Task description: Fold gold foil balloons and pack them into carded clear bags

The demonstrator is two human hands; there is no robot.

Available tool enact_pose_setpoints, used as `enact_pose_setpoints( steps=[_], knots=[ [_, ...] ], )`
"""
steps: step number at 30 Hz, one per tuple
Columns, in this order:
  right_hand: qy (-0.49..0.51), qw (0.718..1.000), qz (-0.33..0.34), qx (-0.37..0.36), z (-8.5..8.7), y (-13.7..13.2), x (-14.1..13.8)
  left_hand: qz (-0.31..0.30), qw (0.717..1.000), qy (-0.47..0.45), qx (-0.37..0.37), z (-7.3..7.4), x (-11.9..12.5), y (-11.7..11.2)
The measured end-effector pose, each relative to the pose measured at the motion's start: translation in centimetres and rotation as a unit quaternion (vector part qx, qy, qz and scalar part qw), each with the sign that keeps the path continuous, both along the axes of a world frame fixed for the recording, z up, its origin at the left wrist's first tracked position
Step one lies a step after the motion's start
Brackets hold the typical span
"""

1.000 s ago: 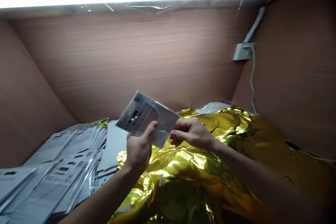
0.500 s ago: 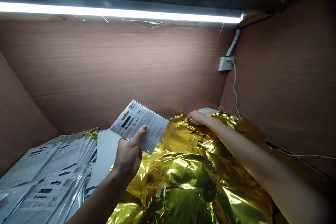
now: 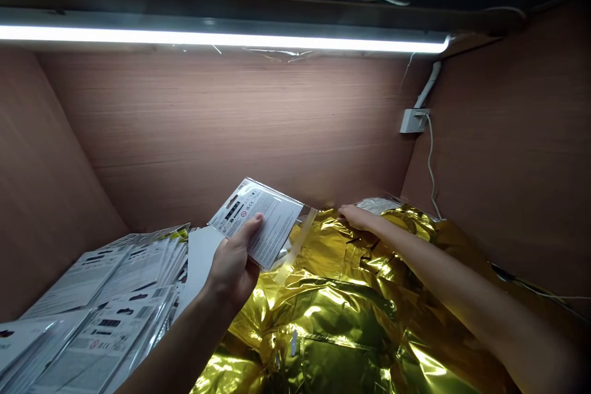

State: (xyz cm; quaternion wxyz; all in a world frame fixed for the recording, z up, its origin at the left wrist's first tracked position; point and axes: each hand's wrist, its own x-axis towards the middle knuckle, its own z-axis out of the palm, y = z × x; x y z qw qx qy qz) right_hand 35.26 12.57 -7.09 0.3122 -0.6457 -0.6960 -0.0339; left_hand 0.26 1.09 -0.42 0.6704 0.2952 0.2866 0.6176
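My left hand (image 3: 233,261) holds a flat clear packet with a white printed card (image 3: 258,221) inside, thumb across its face, tilted up over the left edge of a crumpled gold foil sheet (image 3: 341,308). A loose clear flap (image 3: 295,243) hangs off the packet's right side. My right hand (image 3: 357,217) reaches far back across the foil, fingers curled down onto its far edge beside a silvery white bundle (image 3: 376,204). What the fingers grip is hidden.
Several similar printed packets (image 3: 106,295) lie stacked at the left. Wooden walls (image 3: 231,129) close in the back and both sides. A light strip (image 3: 221,38) runs overhead. A white switch box (image 3: 414,120) with a cable sits in the back right corner.
My right hand left the packet and reached to the back edge of the foil. The left hand kept the packet and lowered it slightly. The clear flap now hangs loose.
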Motion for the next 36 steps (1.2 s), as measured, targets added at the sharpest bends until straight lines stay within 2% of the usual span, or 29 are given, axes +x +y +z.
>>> enact_pose_setpoints(
  steps=[2, 5, 8, 9, 11, 13, 15, 17, 20, 27, 33, 36],
  knots=[
    [0.06, 0.998, 0.018, 0.021, 1.6, -0.1, -0.6, -0.006, 1.0, -0.015, -0.019, 0.5, -0.1, 0.0],
    [0.159, 0.982, 0.04, 0.089, 5.1, -1.0, -2.4, -0.01, 0.997, -0.054, -0.046, 1.0, -0.2, 0.1],
    [0.245, 0.953, 0.091, 0.154, 8.7, -4.7, -5.5, -0.013, 0.996, -0.073, -0.051, 1.2, -0.2, -0.1],
    [0.275, 0.936, 0.126, 0.178, 9.6, -6.5, -6.7, -0.016, 0.996, -0.07, -0.051, 1.2, -0.1, -0.2],
    [0.379, 0.862, 0.258, 0.215, 10.6, -10.6, -9.2, -0.028, 0.996, -0.061, -0.054, 1.1, 0.0, -0.5],
    [0.4, 0.831, 0.313, 0.225, 10.9, -14.2, -11.2, -0.042, 0.996, -0.055, -0.057, 1.0, 0.2, -0.8],
    [0.418, 0.821, 0.313, 0.232, 10.7, -16.6, -12.4, -0.051, 0.995, -0.057, -0.063, 0.9, 0.3, -1.0],
    [0.439, 0.809, 0.304, 0.247, 10.4, -17.6, -12.9, -0.054, 0.994, -0.056, -0.071, 0.8, 0.4, -1.1],
    [0.45, 0.802, 0.306, 0.245, 10.3, -17.9, -12.9, -0.058, 0.994, -0.063, -0.074, 0.8, 0.5, -1.4],
    [0.405, 0.84, 0.251, 0.261, 10.0, -18.0, -13.8, -0.043, 0.994, -0.057, -0.078, 0.8, 0.9, -2.2],
    [0.431, 0.819, 0.292, 0.243, 10.0, -17.2, -12.7, -0.029, 0.995, -0.054, -0.076, 0.9, 1.1, -2.8],
    [0.445, 0.811, 0.292, 0.242, 10.0, -17.0, -12.5, -0.031, 0.995, -0.046, -0.078, 0.9, 1.1, -3.0]
  ],
)
